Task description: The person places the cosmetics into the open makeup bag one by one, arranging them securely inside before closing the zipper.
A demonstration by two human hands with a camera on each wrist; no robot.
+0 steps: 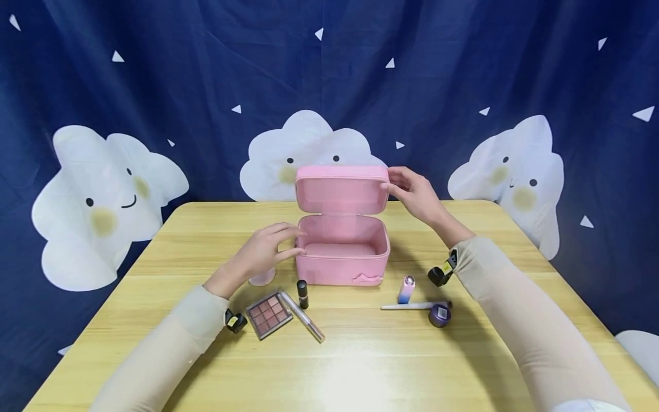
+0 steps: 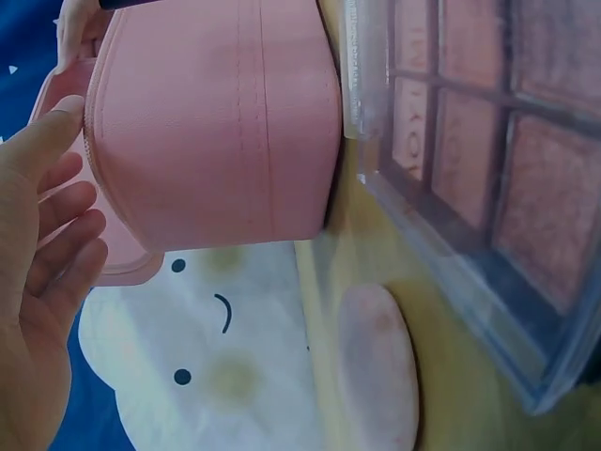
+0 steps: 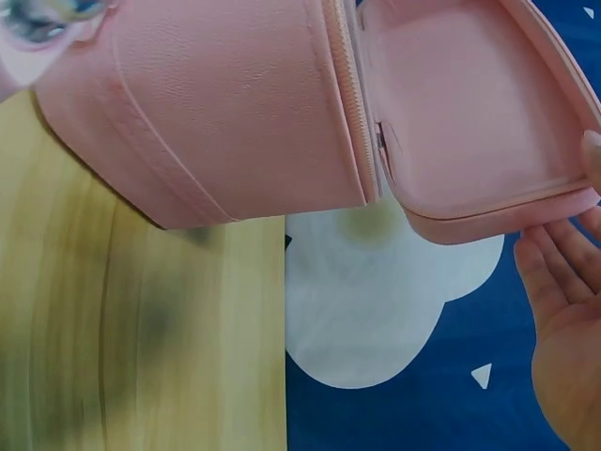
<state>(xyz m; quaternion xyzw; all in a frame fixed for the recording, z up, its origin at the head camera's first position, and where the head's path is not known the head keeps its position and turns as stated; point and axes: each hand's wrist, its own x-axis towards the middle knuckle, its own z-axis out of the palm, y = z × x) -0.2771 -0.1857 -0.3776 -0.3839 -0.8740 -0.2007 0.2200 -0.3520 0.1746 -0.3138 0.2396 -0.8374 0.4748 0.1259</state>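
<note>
By the counter's far edge (image 1: 231, 206), my right grip (image 1: 416, 197) pinches the lid (image 1: 340, 191). My left grip (image 1: 262, 249), fingers loose, flanks the pink case (image 1: 337, 270).

A pink case (image 1: 332, 272) stands open on the bench (image 1: 391, 366), right hand (image 1: 413, 194) gripping its lid (image 1: 340, 195) at two o'clock, left hand (image 1: 265, 245) apparently touching it at nine, palette (image 1: 269, 315) at seven.

Case (image 1: 342, 272): entry is being left from above.
Lid (image 1: 342, 171): the rear is being blocked.
Left side: passage is being obstructed by the left hand (image 1: 265, 247).
Front: a lane is being left between black tube (image 1: 302, 294) and blue-pink tube (image 1: 406, 290).
</note>
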